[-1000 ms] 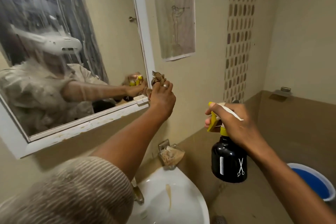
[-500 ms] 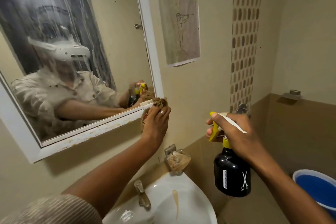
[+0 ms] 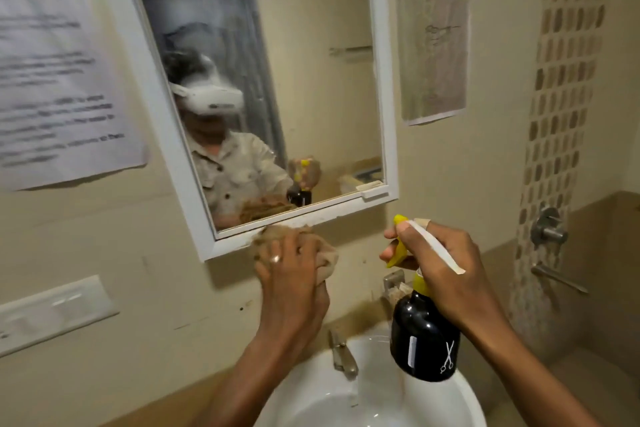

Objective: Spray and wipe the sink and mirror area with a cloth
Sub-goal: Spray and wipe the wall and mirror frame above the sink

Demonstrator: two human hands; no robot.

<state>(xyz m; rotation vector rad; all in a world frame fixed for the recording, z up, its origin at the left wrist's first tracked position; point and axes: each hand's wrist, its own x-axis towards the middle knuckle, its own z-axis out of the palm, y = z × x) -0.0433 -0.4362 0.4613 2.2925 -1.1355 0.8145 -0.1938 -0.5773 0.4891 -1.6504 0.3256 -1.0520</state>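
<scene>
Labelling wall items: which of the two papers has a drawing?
The paper right of the mirror, bearing a faint line figure; the left paper carries lines of text.

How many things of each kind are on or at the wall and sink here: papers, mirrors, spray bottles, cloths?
Papers on the wall: 2 (printed sheet, drawing)
Mirror: 1
Spray bottle: 1, in the right hand
Cloth: 1, under the left hand
Total: 5

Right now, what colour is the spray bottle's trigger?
Yellow trigger on the black bottle; head view.
</scene>
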